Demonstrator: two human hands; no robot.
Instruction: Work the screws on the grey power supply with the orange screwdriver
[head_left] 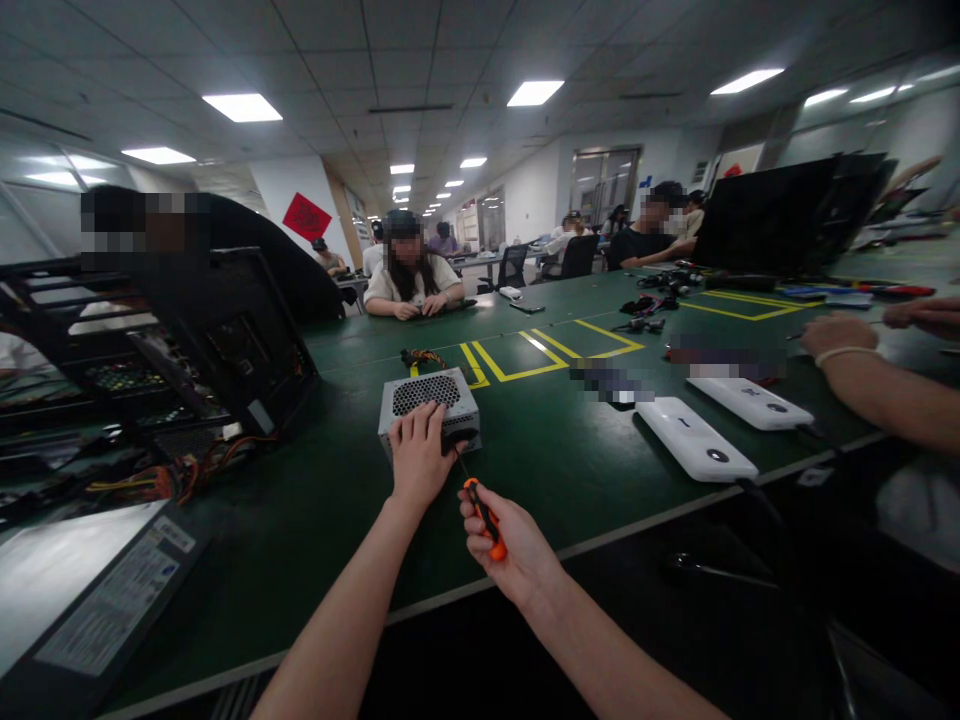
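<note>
A grey metal computer power supply unit [466,402] with a honeycomb grille on top sits on the green table in front of me. My left hand [417,462] grips its near side, fingers over the top edge and thumb towards the near right corner. A small dark part beside that thumb is too unclear to name. My right hand [511,545] is closed round the orange and black handle of a screwdriver [486,522]. Its thin shaft points up at the unit's near face by my left thumb; whether the tip touches a screw cannot be made out.
An opened black computer case [251,345] stands at left, loose cables [176,475] beside it. Another power supply unit [112,590] lies near left. White power banks [694,440] lie at right, near a co-worker's arm [877,385]. A person [412,280] sits opposite.
</note>
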